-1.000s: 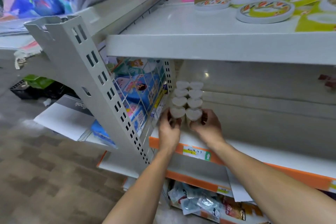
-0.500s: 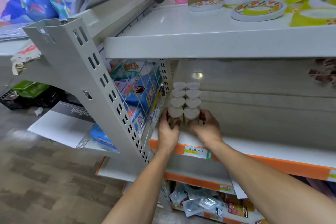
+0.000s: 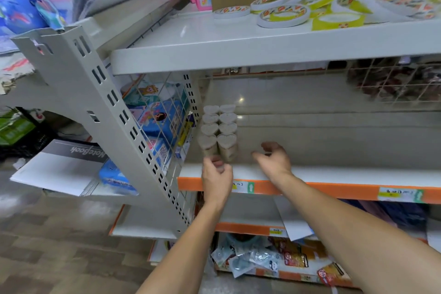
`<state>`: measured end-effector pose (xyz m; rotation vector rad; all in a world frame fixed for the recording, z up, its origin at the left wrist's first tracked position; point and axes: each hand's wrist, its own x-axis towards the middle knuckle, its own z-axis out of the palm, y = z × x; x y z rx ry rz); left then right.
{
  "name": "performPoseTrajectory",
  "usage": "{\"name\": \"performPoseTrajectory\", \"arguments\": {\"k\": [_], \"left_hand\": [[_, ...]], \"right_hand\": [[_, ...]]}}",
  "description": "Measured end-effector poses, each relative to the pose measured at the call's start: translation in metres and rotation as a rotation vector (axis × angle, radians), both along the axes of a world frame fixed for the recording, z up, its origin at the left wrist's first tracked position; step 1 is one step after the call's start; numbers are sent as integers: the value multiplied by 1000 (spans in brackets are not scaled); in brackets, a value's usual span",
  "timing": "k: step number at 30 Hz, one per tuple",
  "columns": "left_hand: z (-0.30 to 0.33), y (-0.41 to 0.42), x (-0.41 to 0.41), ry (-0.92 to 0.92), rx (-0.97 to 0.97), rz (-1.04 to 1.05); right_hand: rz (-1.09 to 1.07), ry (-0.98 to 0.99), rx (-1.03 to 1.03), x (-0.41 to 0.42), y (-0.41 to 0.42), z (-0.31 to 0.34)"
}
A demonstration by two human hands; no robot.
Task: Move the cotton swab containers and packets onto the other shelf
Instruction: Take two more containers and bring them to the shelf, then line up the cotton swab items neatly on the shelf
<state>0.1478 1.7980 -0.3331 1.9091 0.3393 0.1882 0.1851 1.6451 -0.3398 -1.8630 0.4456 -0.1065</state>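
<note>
Both hands point(image 3: 216, 175) point(image 3: 274, 157) loosely curled, holding nothing, just off heart-lidded swab containers point(image 3: 219, 133); a careless brush could topple rows.

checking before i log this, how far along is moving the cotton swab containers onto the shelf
Done: eight heart-lidded cotton swab containers stand in two rows at the left end of the orange-edged shelf. In hand: nothing; the left hand and right hand hold nothing, just in front of the rows. Left: no swab packets show on this shelf, and I can't see the source shelf.
</note>
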Motion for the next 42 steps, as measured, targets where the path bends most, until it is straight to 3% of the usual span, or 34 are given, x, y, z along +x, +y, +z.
{"name": "performPoseTrajectory", "arguments": {"k": [12,23,42], "left_hand": [[24,-143,-4,24,-38,-429],[35,-324,-54,159,-250,-660],[16,-589,-154,290,-100,-1202]], "right_hand": [[-178,1,59,-78,-146,8],[-378,67,133,-177,-310,17],[-784,54,152,-318,-535,14]]}}
